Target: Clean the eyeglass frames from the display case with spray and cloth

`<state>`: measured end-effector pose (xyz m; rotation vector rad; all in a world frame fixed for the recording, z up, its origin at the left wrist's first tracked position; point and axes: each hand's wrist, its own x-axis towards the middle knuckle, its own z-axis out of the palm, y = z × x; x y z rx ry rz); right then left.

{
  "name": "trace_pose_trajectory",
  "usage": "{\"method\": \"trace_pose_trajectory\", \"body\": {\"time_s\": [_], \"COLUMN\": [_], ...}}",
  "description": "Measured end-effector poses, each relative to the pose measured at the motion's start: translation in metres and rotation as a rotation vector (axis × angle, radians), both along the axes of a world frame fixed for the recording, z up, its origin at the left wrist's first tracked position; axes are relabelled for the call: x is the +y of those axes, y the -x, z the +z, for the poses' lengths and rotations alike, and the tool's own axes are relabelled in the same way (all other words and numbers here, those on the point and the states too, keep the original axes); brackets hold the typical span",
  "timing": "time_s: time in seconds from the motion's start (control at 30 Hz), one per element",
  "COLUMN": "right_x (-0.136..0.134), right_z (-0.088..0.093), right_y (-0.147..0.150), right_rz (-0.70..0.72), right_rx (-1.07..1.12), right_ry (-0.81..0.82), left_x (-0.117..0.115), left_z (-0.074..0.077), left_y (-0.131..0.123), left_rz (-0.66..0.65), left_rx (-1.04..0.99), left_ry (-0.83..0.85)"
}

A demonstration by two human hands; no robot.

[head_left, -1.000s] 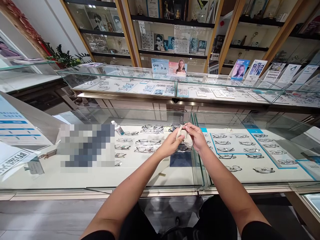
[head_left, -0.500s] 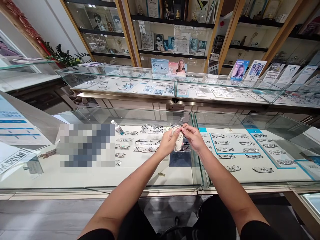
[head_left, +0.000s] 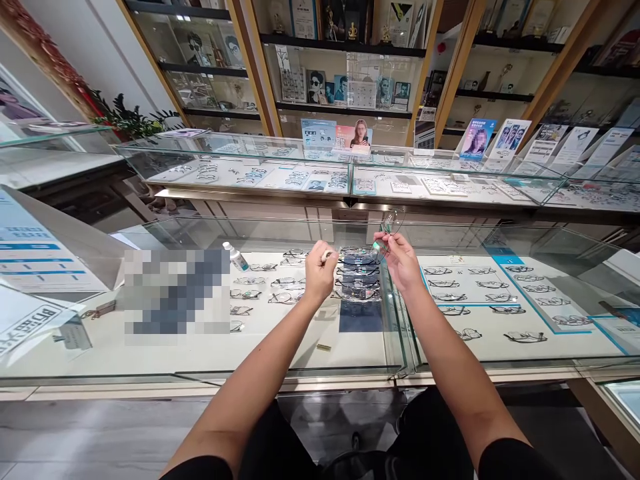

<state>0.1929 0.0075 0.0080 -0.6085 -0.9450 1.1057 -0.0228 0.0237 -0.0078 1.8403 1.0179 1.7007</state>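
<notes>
My left hand [head_left: 319,272] is closed in a fist above the glass counter. A bit of off-white cloth [head_left: 327,255] shows between its fingers; the rest is hidden in the grip. To its right, my right hand [head_left: 403,262] pinches a pair of thin-rimmed eyeglasses [head_left: 394,223], held up and tilted, with a greenish glint on the lower lens. The two hands are apart. Below and between them, several dark-framed glasses [head_left: 358,272] lie in a column inside the display case, above a dark blue panel [head_left: 361,317].
The glass case [head_left: 280,357] spans the front, with rows of frames [head_left: 444,285] to the right. A white bottle [head_left: 236,257] stands left of my hands. A white sign [head_left: 47,247] is at far left. Another glass counter [head_left: 280,170] and shelves lie beyond.
My hands have separated. The left moved left with the cloth bunched up in its fist; the right moved right and lifted the eyeglasses away from the cloth.
</notes>
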Motion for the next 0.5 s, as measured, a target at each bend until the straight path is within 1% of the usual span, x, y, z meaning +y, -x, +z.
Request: {"method": "trace_pose_trajectory", "body": {"time_s": [0.1, 0.2, 0.27, 0.3, 0.33, 0.4, 0.5], "right_x": [-0.001, 0.0, 0.001, 0.002, 0.002, 0.001, -0.006], "right_z": [0.003, 0.005, 0.012, 0.017, 0.025, 0.046, 0.086], "right_y": [-0.002, -0.004, -0.005, -0.005, -0.006, -0.008, -0.015], "right_rz": [0.008, 0.02, 0.026, 0.026, 0.028, 0.039, 0.066], "right_rx": [-0.061, -0.094, -0.106, -0.123, -0.159, -0.294, -0.546], "right_ry": [-0.005, -0.008, -0.006, -0.007, -0.012, -0.048, -0.168], "left_x": [-0.004, -0.007, -0.008, -0.007, -0.007, -0.005, -0.005], "left_z": [0.001, 0.004, 0.011, 0.017, 0.024, 0.045, 0.086], "left_y": [-0.001, -0.004, -0.005, -0.005, -0.004, -0.001, 0.004], "left_rz": [0.032, 0.038, 0.017, 0.003, -0.013, -0.035, -0.037], "left_rx": [0.086, 0.135, 0.157, 0.165, 0.173, 0.187, 0.197], "left_ry": [-0.112, -0.081, -0.029, -0.01, -0.002, -0.029, -0.143]}}
